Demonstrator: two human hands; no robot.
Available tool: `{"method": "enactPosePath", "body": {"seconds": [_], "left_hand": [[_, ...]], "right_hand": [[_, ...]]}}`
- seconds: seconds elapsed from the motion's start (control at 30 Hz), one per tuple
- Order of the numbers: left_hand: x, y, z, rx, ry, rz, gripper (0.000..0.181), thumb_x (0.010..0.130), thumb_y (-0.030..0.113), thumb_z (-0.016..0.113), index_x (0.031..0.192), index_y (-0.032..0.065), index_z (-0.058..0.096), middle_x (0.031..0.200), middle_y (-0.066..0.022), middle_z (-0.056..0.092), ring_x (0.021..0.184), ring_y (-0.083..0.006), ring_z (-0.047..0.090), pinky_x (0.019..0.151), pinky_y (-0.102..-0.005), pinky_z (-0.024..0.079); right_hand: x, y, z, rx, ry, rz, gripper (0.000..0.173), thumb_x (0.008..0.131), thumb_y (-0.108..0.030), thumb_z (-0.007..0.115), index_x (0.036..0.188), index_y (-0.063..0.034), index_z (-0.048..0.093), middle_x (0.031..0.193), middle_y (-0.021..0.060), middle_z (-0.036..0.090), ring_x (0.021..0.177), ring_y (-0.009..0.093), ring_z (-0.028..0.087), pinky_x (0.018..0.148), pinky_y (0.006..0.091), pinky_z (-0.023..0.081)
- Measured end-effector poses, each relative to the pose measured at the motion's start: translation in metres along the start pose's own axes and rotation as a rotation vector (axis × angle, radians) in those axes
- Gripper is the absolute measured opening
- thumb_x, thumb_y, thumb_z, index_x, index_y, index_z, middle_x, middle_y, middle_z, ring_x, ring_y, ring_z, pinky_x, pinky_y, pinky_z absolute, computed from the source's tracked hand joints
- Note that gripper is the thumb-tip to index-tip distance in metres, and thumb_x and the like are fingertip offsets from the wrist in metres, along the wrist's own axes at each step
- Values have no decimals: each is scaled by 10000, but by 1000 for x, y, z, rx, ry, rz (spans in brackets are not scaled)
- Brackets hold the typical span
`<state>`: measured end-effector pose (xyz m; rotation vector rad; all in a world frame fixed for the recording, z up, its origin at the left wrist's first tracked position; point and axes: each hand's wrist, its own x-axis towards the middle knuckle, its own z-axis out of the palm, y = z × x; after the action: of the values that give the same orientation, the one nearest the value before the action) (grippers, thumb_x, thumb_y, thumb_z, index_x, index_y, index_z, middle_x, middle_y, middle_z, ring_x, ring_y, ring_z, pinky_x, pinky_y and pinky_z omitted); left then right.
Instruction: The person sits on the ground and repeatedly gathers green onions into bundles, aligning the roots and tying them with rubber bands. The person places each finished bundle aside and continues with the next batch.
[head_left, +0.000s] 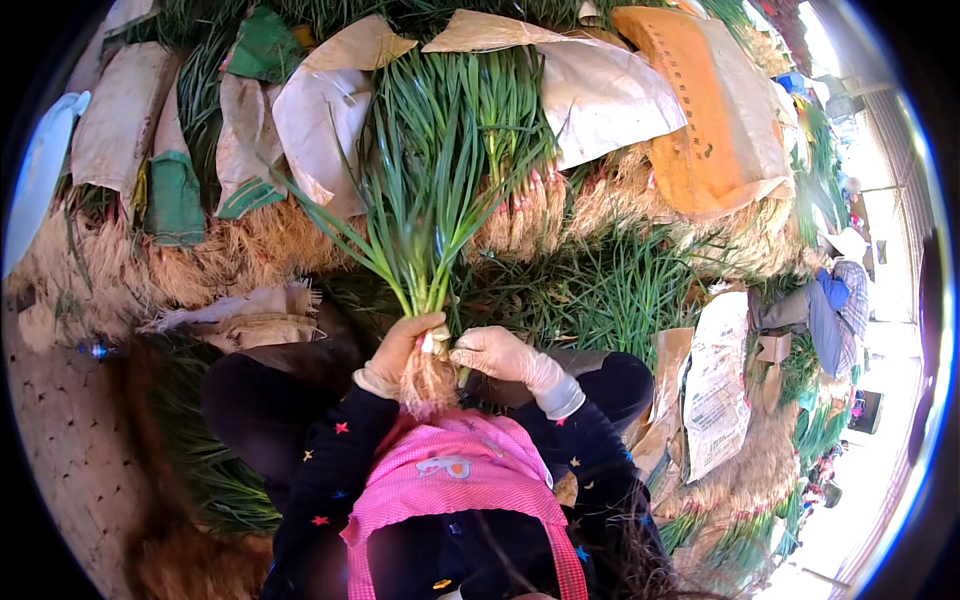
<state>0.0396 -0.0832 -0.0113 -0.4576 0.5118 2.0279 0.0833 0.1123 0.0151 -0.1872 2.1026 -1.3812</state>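
Note:
My left hand (405, 349), in a thin pale glove, grips a bunch of young garlic-like plants (427, 255) around the lower stems. Long green leaves fan out away from me, and the tangled pale roots (427, 382) hang towards my lap. My right hand (506, 356), also gloved, is at the right side of the white stem bases, thumb and fingers drawn together. A small pale-green strip shows below its fingertips; whether it is pinched there is unclear. Beyond the bunch, more bundled plants (517, 142) lie with roots facing me.
Woven sacks, among them an orange and white one (697, 112), cover the piled plants. Loose green leaves (615, 292) litter the ground before my knees. A printed sack (718, 382) lies at right. Another person (825, 300) in a hat sits farther right. A pink apron (457, 465) covers my lap.

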Motion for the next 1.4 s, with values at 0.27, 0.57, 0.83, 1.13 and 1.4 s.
{"method": "enactPosePath", "body": {"seconds": [0.27, 0.57, 0.83, 1.13, 1.4], "left_hand": [[-22, 63, 54, 446, -112, 433, 464, 785, 66, 560, 1212, -69, 437, 889, -102, 612, 876, -208, 598, 820, -313, 469], [16, 30, 5, -76, -2, 136, 250, 889, 160, 499, 1076, -2, 533, 628, 9, 519, 525, -108, 504, 608, -274, 493], [20, 26, 6, 110, 88, 162, 231, 842, 122, 554, 1044, 11, 545, 935, -108, 622, 804, -208, 601, 741, -334, 506], [8, 9, 26, 302, 115, 162, 102, 809, 42, 545, 831, -49, 584, 659, -70, 573, 528, -135, 541, 560, -241, 494], [-2, -2, 10, 463, 194, 164, 106, 780, 58, 533, 714, -12, 578, 579, -71, 544, 489, -139, 527, 542, -260, 486]], "right_hand": [[-3, -2, -39, -289, -211, 578, 445, 838, -464, 561, 1108, -114, 613, 673, 41, 624, 503, 92, 531, 538, 234, 458], [120, 37, -110, -803, 793, 472, 413, 843, -444, 497, 995, -74, 602, 906, 159, 614, 862, 315, 593, 754, 405, 464], [45, -29, -83, -389, 545, 535, 350, 861, -406, 470, 830, -100, 635, 770, 105, 597, 714, 253, 579, 648, 360, 458], [17, 0, -39, 582, 224, -107, 337, 921, -314, 487, 938, 2, 604, 778, 21, 605, 707, 95, 565, 635, 219, 461], [56, -18, -1, -823, 667, -194, 264, 831, -274, 563, 686, -54, 562, 646, 109, 553, 585, 287, 537, 559, 408, 431]]}}
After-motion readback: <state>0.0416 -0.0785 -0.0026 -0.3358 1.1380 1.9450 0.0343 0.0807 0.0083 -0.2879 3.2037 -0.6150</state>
